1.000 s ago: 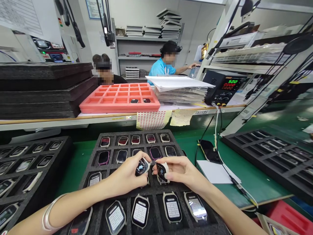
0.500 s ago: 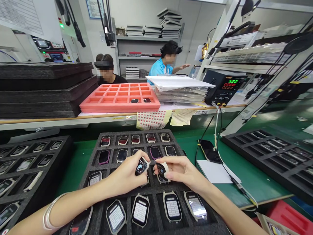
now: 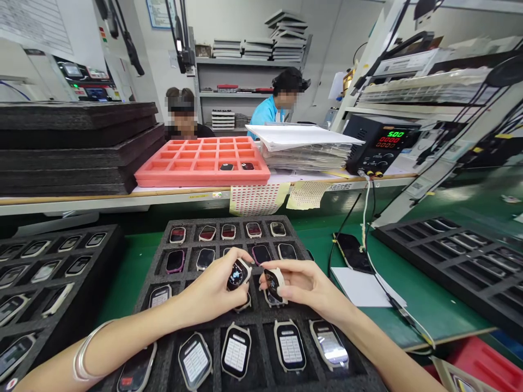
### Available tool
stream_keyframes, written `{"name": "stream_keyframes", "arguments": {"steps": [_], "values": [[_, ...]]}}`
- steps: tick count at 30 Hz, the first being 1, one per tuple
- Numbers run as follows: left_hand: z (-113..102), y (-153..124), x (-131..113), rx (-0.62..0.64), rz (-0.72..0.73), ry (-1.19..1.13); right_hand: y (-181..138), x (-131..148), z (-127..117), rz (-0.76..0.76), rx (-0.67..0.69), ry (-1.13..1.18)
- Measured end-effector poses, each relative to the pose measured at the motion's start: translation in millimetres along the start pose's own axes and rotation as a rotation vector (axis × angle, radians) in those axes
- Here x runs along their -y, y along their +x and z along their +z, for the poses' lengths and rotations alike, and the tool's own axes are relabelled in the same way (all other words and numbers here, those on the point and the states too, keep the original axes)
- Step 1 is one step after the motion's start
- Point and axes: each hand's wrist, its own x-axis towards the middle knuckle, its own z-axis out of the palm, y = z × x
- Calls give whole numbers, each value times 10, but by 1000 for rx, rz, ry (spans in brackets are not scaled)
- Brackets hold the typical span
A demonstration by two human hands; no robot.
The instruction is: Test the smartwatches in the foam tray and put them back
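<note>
A green counter fills the lower part of the view, carrying a grey foam tray of smartwatches that spreads around 6 o'clock. At 2 o'clock, on a raised shelf, sits a dark power supply.

Two bare forearms cross the tray. The left forearm, ringed by silver bangles, enters from 8 o'clock; the right forearm enters between 4 and 5 o'clock. The left hand, at 7 o'clock, has its thumb and fingers curled narrowly around a watch. The right hand, at 5 o'clock, pinches a second watch between thumb and fingers.

The left hand's watch has a pale case, its lit screen tilted upward. The right hand's watch, at the other's 3 o'clock, stands steeply tilted, dark screen turned toward 9 o'clock. The two are near each other but apart, both above the tray.

The power supply's display reads a green 5.00 above two red rows of zeros. A label on the shelf edge, near 3 o'clock, bears Chinese characters, too blurred to read. Along the tray's near row, watch screens show pale grids of boxes, their text too small to make out.
</note>
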Motion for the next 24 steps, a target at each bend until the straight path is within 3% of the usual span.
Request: {"name": "stream_keyframes", "arguments": {"steps": [4,24], "values": [[-5,14,15,33,-24,22,-1,3,-4,15,-3,-12],[-34,14,1,-57,-4,-3,-28,22,19,-48,-91,-6]]}}
